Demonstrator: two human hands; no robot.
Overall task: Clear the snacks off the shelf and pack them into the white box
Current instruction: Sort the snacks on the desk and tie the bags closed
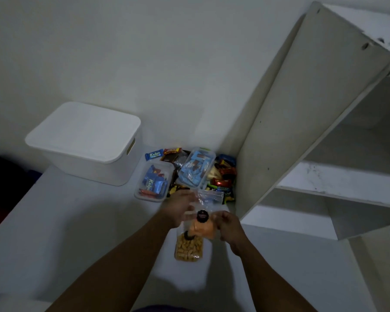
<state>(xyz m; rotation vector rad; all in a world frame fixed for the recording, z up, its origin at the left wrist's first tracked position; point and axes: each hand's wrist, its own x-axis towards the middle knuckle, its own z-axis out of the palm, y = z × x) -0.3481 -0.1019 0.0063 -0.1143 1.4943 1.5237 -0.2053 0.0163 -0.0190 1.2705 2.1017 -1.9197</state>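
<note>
Forearms, both mine, reach forward. Right hand (229,226): pinches the right edge of an orange snack packet (202,229). Left hand (180,208): at the packet's upper left corner, blurred; I cannot tell its grip. Beneath both hands: nut packet (189,247). Beyond my fingers: clear tubs (144,197) of bars, loose snacks (225,174). Well left of my left hand: white box (95,170), lid (83,129) on. Advice: free one hand, lift the lid first, then lay the packet flat inside.
</note>
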